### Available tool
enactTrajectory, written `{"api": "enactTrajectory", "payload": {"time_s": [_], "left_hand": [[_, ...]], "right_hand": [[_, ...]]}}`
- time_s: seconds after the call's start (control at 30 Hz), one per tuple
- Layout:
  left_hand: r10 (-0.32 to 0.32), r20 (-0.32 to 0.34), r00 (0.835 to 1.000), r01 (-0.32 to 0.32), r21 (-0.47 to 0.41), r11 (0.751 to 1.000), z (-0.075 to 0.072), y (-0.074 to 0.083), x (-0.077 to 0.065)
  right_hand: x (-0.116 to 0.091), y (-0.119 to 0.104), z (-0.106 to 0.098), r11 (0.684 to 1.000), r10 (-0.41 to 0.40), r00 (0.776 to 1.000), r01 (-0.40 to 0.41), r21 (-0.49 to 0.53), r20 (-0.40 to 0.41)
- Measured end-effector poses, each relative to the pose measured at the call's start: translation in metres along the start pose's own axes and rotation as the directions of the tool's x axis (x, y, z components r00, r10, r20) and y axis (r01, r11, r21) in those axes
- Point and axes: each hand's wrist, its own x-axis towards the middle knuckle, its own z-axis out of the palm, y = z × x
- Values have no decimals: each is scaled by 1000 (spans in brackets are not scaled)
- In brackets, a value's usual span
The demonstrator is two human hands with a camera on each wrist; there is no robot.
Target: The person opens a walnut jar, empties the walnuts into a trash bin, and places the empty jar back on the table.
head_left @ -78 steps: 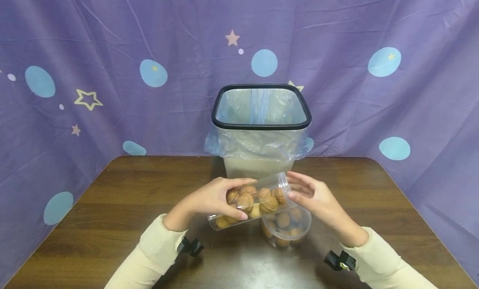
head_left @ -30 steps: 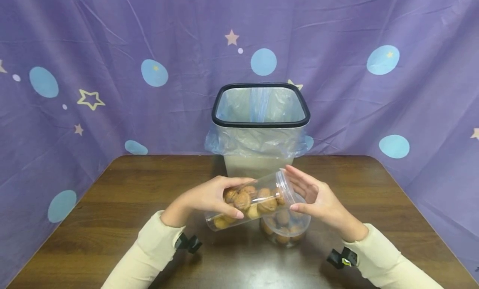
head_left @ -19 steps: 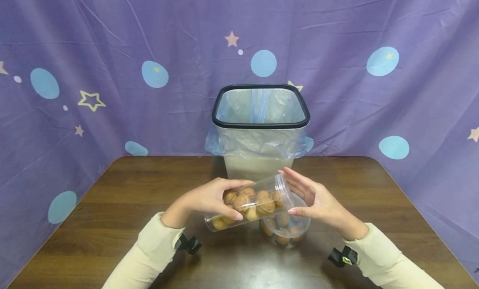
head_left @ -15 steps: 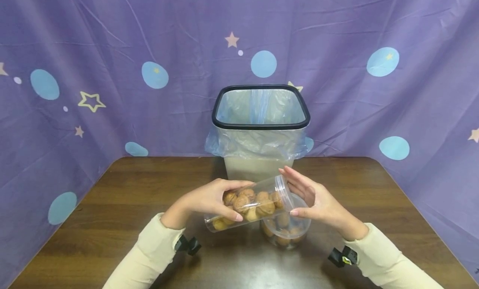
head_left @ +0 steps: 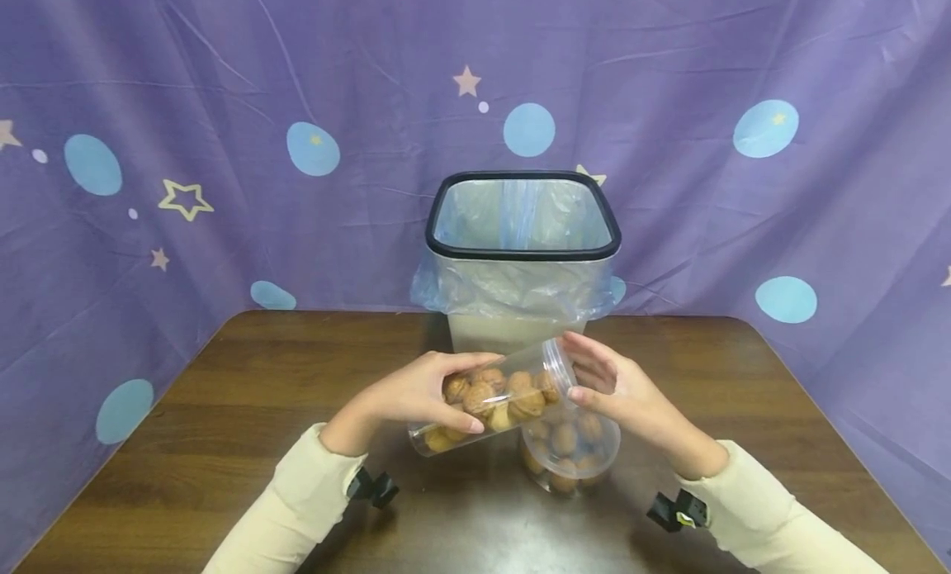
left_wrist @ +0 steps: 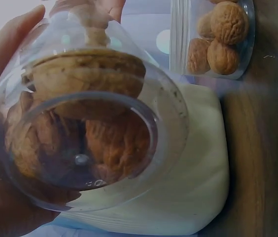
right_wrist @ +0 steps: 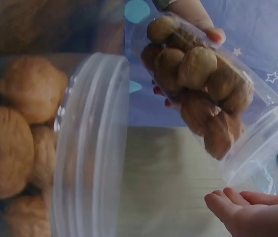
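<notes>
My left hand (head_left: 416,396) grips a clear plastic jar (head_left: 505,396) of walnuts (left_wrist: 92,74) around its body. The jar is held tilted above the table, its ridged translucent end (right_wrist: 262,143) raised toward the right. At that end my right hand (head_left: 631,392) is spread, thumb in front and fingers behind; in the right wrist view its fingertips (right_wrist: 223,200) lie just beside the end, and firm contact cannot be made out. Below, a second, wider clear jar (head_left: 568,454) with walnuts stands upright on the table, partly hidden by the first.
A bin (head_left: 520,334) with a black rim and a clear bluish liner bag stands behind the jars at the table's back edge. The wooden table (head_left: 260,392) has rounded far corners. A purple curtain (head_left: 357,227) with stars hangs behind.
Since half a second ago my right thumb has moved up and left onto the jar's ridged end. The tilted jar stays in my left hand, its raised end slightly higher.
</notes>
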Motion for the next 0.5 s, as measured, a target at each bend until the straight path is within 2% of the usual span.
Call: {"api": "enactTrajectory", "payload": {"time_s": [0.23,0.37,0.5], "left_hand": [[-10,-26,1000,11,23,1000,2,0,-1],[-19,-42,999,21,40,999,2,0,-2],[-26,-47,999,29,53,998,2,0,-2]], "right_hand": [[-3,-2,12,998,56,994,-59,-24,-95],[-4,-3,17,995,100,987,-103,-15,-123],[-3,-4,20,995,98,985,-97,18,-140]]}}
